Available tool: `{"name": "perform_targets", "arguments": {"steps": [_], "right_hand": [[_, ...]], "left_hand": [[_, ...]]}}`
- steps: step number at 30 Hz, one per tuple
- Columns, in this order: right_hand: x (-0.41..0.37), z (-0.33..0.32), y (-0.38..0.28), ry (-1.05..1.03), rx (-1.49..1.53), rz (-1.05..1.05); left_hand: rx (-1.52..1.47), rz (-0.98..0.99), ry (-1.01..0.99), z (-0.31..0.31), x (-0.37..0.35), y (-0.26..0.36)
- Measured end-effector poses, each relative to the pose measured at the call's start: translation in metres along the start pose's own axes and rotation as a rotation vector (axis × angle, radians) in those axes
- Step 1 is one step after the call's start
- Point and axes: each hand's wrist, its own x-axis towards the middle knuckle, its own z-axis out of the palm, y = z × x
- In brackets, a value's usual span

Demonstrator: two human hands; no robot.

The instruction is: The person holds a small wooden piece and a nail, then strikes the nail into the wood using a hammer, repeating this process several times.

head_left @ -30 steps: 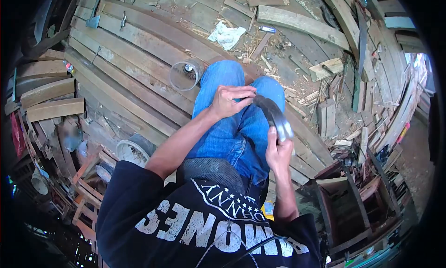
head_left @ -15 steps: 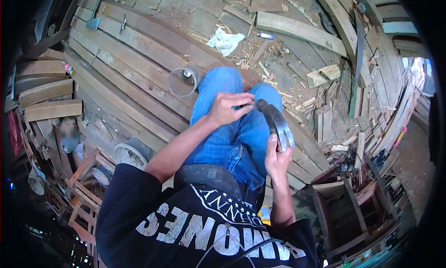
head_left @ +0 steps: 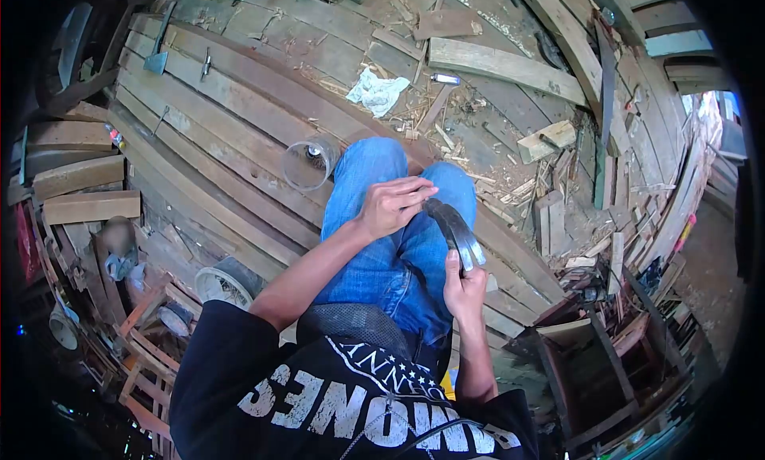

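My right hand [head_left: 466,288] is closed around a claw hammer [head_left: 454,227], its thumb beside the bright forked claws. The dark, curved hammer head lies above my right thigh, its narrow end pointing toward my left fingertips. My left hand [head_left: 396,207] is over my lap with its fingers drawn together at that end of the hammer. Whatever is between those fingertips, if anything, is too small to tell. Below both hands are my legs in blue jeans [head_left: 362,249]. A clear round container [head_left: 307,167] with small dark things in it stands beside my left knee.
Long planks [head_left: 215,117] run under and left of me. A white cloth [head_left: 377,92], a squared beam [head_left: 506,68] and wood chips lie ahead. A hatchet-like tool [head_left: 157,57] rests far left. A bucket [head_left: 225,285] stands at my left; a wooden frame [head_left: 586,372] is on the right.
Both hands and the hammer have shifted slightly; the hammer's narrow end is now closer to, and partly behind, my left fingers. The whole view has tilted a little.
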Motion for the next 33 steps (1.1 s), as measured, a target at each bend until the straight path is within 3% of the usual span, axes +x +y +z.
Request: {"name": "perform_targets", "arguments": {"steps": [11,23,25,30,33], "right_hand": [[-0.002,-0.003,-0.001,-0.022,-0.005,-0.049],[-0.003,-0.007,-0.004,-0.048,-0.030,-0.025],[-0.004,-0.007,0.000,-0.045,-0.058,-0.037],[-0.007,-0.007,-0.004,-0.088,-0.142,0.016],[-0.007,-0.002,0.003,-0.040,-0.097,-0.056]], "left_hand": [[-0.337,-0.225,-0.135,-0.011,0.000,-0.003],[-0.210,-0.268,-0.189,-0.016,0.003,-0.002],[-0.107,-0.142,-0.197,-0.017,0.000,-0.003],[-0.200,-0.178,-0.207,-0.017,-0.004,-0.004],[-0.242,-0.213,-0.219,-0.015,-0.005,-0.003]]}}
